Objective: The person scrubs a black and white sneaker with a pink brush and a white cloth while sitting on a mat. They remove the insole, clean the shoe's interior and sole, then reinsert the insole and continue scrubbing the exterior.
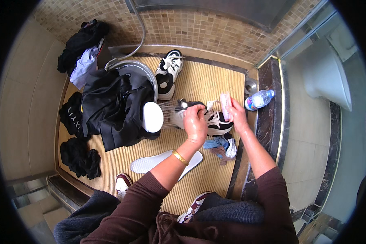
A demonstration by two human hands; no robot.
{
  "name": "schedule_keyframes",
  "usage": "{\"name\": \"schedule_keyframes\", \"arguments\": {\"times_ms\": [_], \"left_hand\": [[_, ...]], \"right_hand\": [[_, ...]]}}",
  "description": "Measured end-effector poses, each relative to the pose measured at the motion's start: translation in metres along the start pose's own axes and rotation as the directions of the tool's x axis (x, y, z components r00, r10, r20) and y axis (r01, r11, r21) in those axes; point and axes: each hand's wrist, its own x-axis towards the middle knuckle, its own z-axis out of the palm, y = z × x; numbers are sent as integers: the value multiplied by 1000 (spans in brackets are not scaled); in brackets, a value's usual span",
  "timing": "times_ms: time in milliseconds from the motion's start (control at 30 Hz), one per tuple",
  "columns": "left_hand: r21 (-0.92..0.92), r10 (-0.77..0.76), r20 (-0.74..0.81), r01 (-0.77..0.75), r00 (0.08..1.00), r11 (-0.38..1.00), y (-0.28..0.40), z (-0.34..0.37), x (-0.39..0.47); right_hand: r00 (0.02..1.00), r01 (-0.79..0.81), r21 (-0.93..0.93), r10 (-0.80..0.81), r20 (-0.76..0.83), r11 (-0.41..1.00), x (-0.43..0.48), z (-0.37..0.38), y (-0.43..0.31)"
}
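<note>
My left hand (pixel 196 123), wet and with curled fingers, grips a black-and-white lace-up sneaker (pixel 217 123) around its opening and hides part of it. In my right hand (pixel 238 114) is a pink scrubbing brush (pixel 226 105), held over the toe end of that sneaker. A white shower head (pixel 152 117) rests against black clothing (pixel 119 106) and sprays water rightward at the sneaker's heel. The matching sneaker (pixel 169 73) lies farther back. A pale insole (pixel 152 163) is on the mat below my left forearm.
The black clothing hangs over a grey bucket (pixel 155 80) on the ribbed mat (pixel 213 79). More dark clothes (pixel 79 158) lie left. Blue and brown cloths (pixel 221 148) sit near the sneaker. A plastic bottle (pixel 257 100) stands by the marble curb (pixel 267 131), near a floor drain (pixel 250 86).
</note>
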Motion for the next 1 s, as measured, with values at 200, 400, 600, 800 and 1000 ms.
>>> {"name": "schedule_keyframes", "arguments": {"times_ms": [200, 400, 600, 800, 1000], "left_hand": [[298, -27, 508, -146, 861, 943, -21, -46, -5], [467, 110, 602, -461, 791, 755, -43, -67, -20], [624, -276, 651, -291, 707, 725, -20, -36, 1], [-165, -596, 406, 698, 692, 697, -27, -21, 19], [-266, -622, 526, 806, 581, 529, -3, -39, 34]], "right_hand": [[981, 135, -336, -174, -90, 932, -17, -22, 22], [968, -223, -160, 200, -149, 962, -62, -29, 30], [934, -302, 197, 331, -134, 933, -51, -30, 21], [1000, -22, 267, 24, -4, 963, 14, 1, -18], [997, -78, 73, 77, 10, 994, 12, 20, 2]]}}
